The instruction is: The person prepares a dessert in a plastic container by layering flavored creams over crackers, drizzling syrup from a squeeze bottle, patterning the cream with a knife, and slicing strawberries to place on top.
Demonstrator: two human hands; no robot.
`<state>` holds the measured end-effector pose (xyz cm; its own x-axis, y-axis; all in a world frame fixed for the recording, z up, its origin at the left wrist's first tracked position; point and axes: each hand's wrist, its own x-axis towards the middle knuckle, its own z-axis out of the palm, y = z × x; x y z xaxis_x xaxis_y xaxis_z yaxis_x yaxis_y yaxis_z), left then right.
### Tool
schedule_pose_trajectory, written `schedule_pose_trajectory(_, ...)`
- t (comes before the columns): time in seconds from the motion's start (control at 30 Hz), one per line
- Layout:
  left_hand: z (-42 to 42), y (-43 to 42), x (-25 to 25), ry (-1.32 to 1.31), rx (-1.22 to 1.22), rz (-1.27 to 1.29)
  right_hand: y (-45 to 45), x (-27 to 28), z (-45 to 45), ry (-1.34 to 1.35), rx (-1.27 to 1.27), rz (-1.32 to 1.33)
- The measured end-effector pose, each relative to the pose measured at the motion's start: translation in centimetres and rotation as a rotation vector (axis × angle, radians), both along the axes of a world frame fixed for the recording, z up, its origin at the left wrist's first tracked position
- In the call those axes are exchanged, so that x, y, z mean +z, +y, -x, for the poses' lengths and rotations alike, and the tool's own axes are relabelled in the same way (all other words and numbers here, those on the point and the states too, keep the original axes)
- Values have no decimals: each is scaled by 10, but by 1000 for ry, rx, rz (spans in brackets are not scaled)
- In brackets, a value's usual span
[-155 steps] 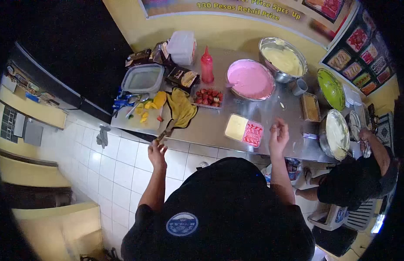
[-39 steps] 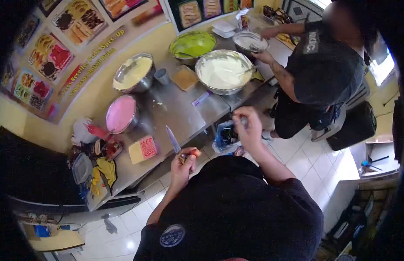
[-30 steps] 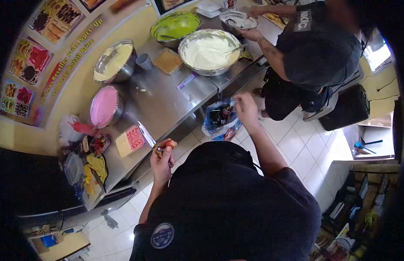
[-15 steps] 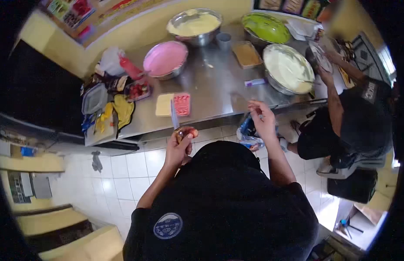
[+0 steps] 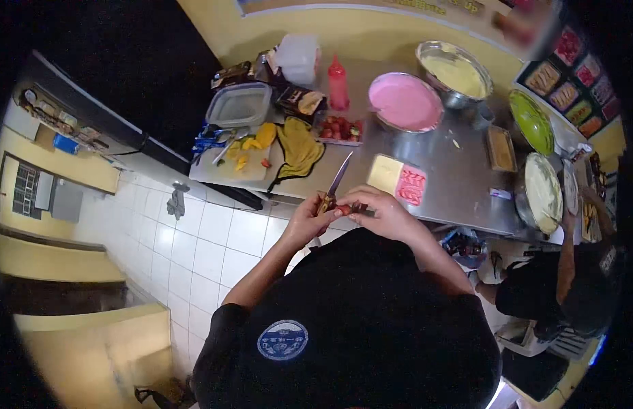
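My left hand (image 5: 305, 222) is closed around the handle of a knife (image 5: 340, 174), its blade pointing up and away over the table edge. A red strawberry (image 5: 344, 210) sits between my two hands. The fingers of my right hand (image 5: 387, 214) are pinched at it, and my left thumb lies against its near side. Just beyond is a rectangular tub (image 5: 383, 173), one half pale cream, the other covered in pink-red pieces or piping. Further back, a clear box of strawberries (image 5: 340, 129) stands beside a yellow cloth (image 5: 301, 148).
Cut yellow fruit (image 5: 244, 158) lies on a board at left, near a clear lidded container (image 5: 239, 105). Behind stand a red squeeze bottle (image 5: 337, 85), a pink-filled bowl (image 5: 405, 102) and a cream-filled bowl (image 5: 456, 73). A co-worker (image 5: 565, 273) is at right.
My view has turned left, bringing the fruit board closer to the middle. My right hand, apart before, has come across to the strawberry beside my left hand.
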<state>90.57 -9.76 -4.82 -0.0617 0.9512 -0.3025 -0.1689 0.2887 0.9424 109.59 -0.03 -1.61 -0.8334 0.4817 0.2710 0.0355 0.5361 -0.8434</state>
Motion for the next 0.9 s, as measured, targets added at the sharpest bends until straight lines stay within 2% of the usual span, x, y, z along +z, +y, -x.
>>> schedule_pose_trajectory(0.07,41,-5,-11,-28,20,-32,-4,-3,41,45,10,55)
schedule_pose_trajectory(0.13,79,-5,-19,-174,26,30,-7,-6,76,-50,-10,163)
schedule_pose_trajectory(0.2,105,-5,-19,-181,40,60,-3,-20,109,-32,-5,176)
schedule_pose_trajectory(0.27,129,-6,-22,-382,72,110,-3,-28,136,-14,-17,198)
schedule_pose_trajectory(0.4,169,-3,-23,-535,-37,119,-4,-39,173,73,-91,161)
schedule_pose_trajectory(0.57,190,6,-21,-545,5,199,-7,-37,195,93,-143,270)
schedule_pose_trajectory(0.63,199,9,-27,-246,-31,95,-5,-44,202,-32,-179,306)
schedule_pose_trajectory(0.67,201,9,-30,-255,-28,94,-4,-47,207,-146,-204,340)
schedule_pose_trajectory(0.73,208,10,-34,-21,64,8,1,-54,222,-89,-168,373)
schedule_pose_trajectory(0.8,222,3,-43,34,101,15,9,-63,240,-30,-120,414)
schedule_pose_trajectory(0.87,239,-13,-72,302,211,-107,26,-74,263,-142,-43,-62)
schedule_pose_trajectory(0.9,252,-23,-89,635,200,-187,33,-86,275,-183,-25,-247)
